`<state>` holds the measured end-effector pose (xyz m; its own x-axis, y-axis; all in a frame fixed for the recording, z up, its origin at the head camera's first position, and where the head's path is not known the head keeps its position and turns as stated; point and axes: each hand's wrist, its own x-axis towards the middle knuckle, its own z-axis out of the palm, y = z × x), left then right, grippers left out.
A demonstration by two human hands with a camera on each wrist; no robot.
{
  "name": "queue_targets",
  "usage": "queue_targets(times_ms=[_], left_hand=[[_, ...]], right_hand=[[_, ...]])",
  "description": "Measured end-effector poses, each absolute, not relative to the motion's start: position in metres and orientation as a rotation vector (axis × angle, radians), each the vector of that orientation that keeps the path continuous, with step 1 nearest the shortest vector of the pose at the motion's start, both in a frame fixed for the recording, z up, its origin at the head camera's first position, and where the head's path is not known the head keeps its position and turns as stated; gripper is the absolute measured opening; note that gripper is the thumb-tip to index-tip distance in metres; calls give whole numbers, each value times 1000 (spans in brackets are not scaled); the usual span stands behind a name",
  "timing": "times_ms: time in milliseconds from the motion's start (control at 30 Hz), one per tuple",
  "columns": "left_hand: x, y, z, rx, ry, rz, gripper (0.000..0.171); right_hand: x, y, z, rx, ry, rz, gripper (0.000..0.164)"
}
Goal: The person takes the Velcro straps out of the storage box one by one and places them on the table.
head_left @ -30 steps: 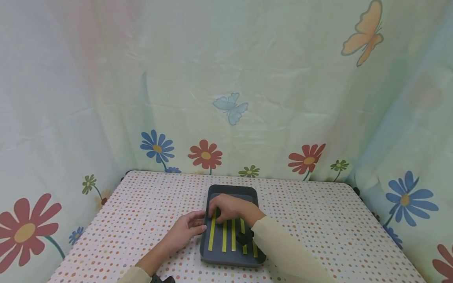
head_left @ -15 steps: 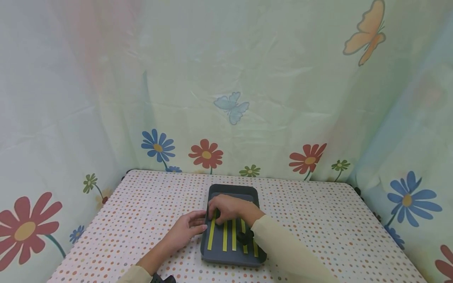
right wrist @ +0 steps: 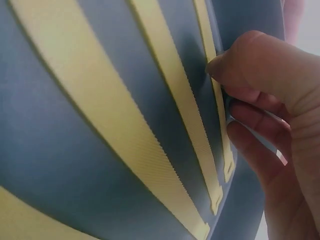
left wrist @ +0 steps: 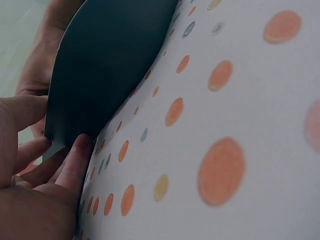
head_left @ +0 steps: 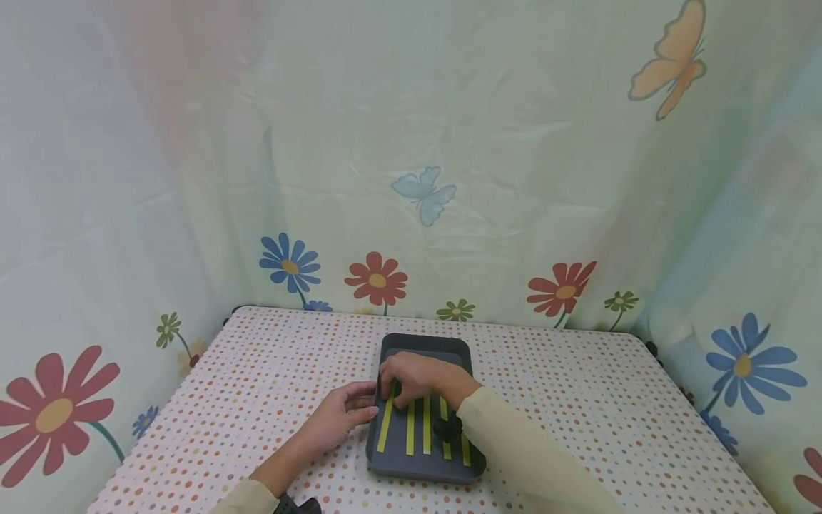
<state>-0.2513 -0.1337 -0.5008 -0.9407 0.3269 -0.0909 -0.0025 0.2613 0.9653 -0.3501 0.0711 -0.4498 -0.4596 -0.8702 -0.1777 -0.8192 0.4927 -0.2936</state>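
Observation:
A dark grey rectangular tray [head_left: 411,470] rests on the table, with several yellow strips lying lengthwise in it. My left hand [head_left: 335,420] touches the tray's left side, fingers extended. In the left wrist view its fingertips meet the outer wall [left wrist: 107,55], one of them low by the tabletop. My right hand [head_left: 416,375] reaches into the tray and pinches the leftmost yellow strip [head_left: 384,432] near its far part. Seen from the right wrist, this strip [right wrist: 222,117] lies between the fingertips. The strips have finely toothed edges and slotted ends.
More yellow strips [head_left: 410,432] lie side by side to the right of the pinched one, partly under my right wrist and its black camera [head_left: 447,428]. A dotted cloth [head_left: 552,400] covers the table. A flowered curtain [head_left: 488,250] hangs behind and at both sides.
The head view has shifted slightly, so everything appears a little further right. Both hands keep their places at the tray, and the strips lie as before.

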Motion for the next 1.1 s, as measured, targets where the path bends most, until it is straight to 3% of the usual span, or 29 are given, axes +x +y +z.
queue_targets(times_ms=[1100], left_hand=[[-254, -136, -505, 330, 2255, 1737, 58]], right_hand=[[-350, 70, -452, -1528, 2462, -152, 15]])
